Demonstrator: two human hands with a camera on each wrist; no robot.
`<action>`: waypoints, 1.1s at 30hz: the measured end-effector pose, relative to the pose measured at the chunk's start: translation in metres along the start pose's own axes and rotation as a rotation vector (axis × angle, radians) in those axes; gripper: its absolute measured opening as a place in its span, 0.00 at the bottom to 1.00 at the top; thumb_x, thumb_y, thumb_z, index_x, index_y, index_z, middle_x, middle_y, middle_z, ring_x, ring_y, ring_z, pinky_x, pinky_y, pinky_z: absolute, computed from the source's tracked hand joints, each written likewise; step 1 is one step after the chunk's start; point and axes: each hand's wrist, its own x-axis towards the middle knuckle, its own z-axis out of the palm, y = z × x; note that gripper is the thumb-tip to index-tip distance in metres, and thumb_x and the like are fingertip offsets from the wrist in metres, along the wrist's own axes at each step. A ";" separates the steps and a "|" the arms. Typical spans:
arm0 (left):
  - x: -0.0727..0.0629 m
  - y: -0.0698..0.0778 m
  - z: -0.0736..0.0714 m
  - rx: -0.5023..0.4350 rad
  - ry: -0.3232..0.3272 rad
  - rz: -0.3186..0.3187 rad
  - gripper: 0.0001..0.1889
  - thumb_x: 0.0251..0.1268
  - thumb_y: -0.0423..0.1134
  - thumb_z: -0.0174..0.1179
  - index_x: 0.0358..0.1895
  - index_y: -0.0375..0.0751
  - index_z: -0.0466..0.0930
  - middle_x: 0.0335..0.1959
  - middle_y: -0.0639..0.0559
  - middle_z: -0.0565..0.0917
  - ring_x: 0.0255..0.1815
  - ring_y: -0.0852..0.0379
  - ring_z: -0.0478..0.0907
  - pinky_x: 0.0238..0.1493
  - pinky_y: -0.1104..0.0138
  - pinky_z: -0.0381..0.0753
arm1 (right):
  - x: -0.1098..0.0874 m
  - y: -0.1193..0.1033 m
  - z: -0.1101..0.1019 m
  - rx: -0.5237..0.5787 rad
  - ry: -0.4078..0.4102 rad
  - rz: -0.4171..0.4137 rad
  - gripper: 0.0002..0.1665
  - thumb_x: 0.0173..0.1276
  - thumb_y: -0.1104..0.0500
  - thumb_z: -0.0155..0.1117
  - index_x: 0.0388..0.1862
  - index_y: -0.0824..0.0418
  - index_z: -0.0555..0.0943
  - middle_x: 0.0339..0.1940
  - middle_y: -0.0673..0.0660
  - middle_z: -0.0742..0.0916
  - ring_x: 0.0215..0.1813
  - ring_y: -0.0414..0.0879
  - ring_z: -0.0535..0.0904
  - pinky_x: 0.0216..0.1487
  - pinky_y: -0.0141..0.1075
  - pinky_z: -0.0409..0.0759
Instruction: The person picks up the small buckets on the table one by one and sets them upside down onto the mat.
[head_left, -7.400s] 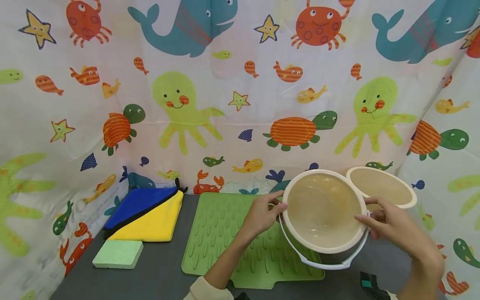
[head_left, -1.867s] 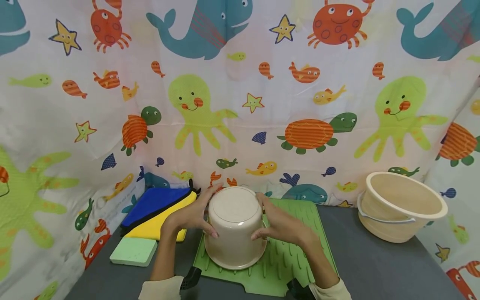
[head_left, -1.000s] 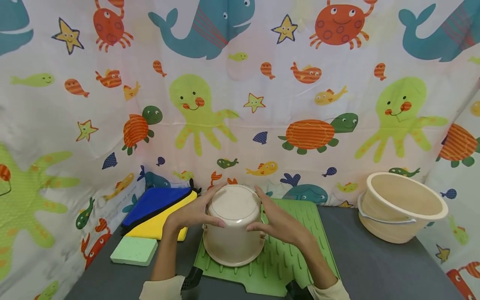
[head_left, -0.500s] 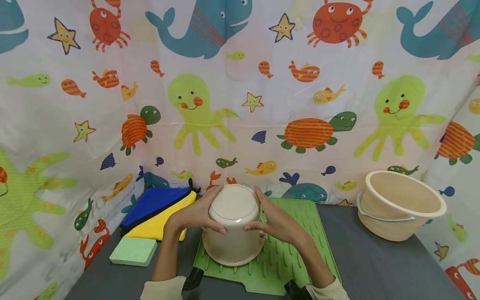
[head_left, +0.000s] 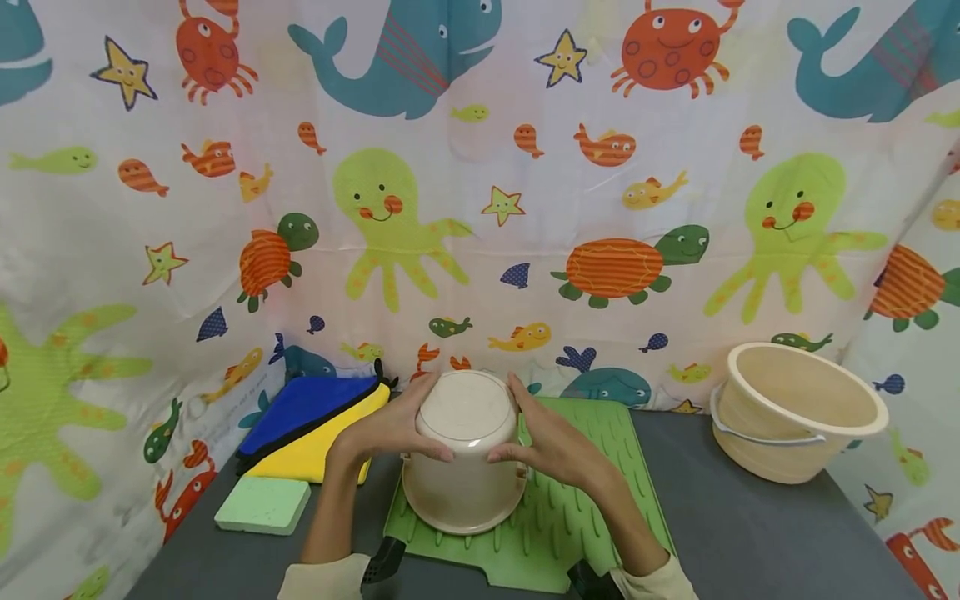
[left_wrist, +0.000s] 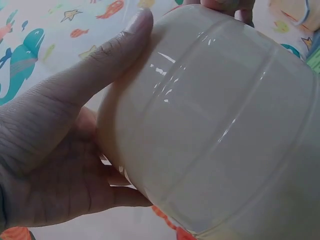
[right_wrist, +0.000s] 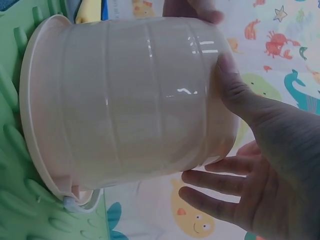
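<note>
A cream bucket [head_left: 467,475] is upside down on the left part of a green ridged drying mat [head_left: 592,508], its base facing up. My left hand [head_left: 393,427] holds the bucket's left side near the base, thumb in front and fingers wrapped behind. On the opposite side my right hand [head_left: 551,437] grips it the same way. In the right wrist view the rim [right_wrist: 30,120] sits against the mat, with part of the white handle [right_wrist: 82,204] beside it. The left wrist view shows the thumb [left_wrist: 122,47] lying along the bucket wall.
A second cream bucket [head_left: 772,446] stands upright at the right, its handle hanging in front. At the left lie a folded blue and yellow cloth [head_left: 322,450] and a pale green sponge [head_left: 262,505]. A sea-animal printed curtain [head_left: 480,292] borders the grey table [head_left: 720,533].
Earlier my hands held the bucket by its rim at the right, its mouth facing me. It has since been turned over onto the mat. In the last second the hands stay nearly still.
</note>
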 end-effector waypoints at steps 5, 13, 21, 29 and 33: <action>-0.001 0.003 0.001 -0.004 0.010 -0.030 0.66 0.48 0.61 0.81 0.86 0.59 0.43 0.84 0.49 0.54 0.80 0.45 0.59 0.79 0.37 0.63 | 0.000 -0.001 -0.006 -0.061 -0.015 -0.034 0.67 0.62 0.34 0.74 0.88 0.57 0.50 0.84 0.62 0.68 0.81 0.58 0.70 0.74 0.57 0.76; -0.002 0.003 0.001 -0.002 -0.012 -0.032 0.67 0.49 0.63 0.80 0.86 0.57 0.42 0.84 0.48 0.53 0.80 0.45 0.60 0.79 0.38 0.64 | -0.005 0.000 -0.010 -0.094 -0.053 -0.012 0.65 0.65 0.31 0.70 0.88 0.52 0.48 0.87 0.58 0.62 0.84 0.58 0.65 0.77 0.59 0.73; -0.003 0.003 -0.001 0.008 -0.013 -0.031 0.67 0.48 0.63 0.80 0.86 0.57 0.42 0.84 0.48 0.54 0.81 0.45 0.59 0.80 0.37 0.62 | -0.013 0.010 -0.020 -0.038 -0.131 -0.039 0.59 0.74 0.43 0.68 0.88 0.58 0.44 0.88 0.62 0.56 0.86 0.63 0.57 0.81 0.62 0.65; -0.003 0.002 -0.002 0.024 -0.003 -0.020 0.65 0.49 0.62 0.80 0.86 0.59 0.44 0.84 0.49 0.55 0.81 0.45 0.59 0.79 0.37 0.63 | -0.028 0.010 -0.047 -0.048 -0.079 0.034 0.53 0.77 0.39 0.62 0.88 0.59 0.50 0.86 0.66 0.62 0.82 0.68 0.65 0.75 0.67 0.69; -0.002 0.004 -0.002 0.025 0.004 0.000 0.64 0.49 0.61 0.81 0.86 0.56 0.46 0.82 0.49 0.58 0.79 0.46 0.61 0.79 0.38 0.65 | -0.038 0.007 -0.059 -0.062 -0.025 0.031 0.51 0.77 0.38 0.61 0.87 0.59 0.54 0.82 0.69 0.67 0.73 0.67 0.76 0.67 0.63 0.79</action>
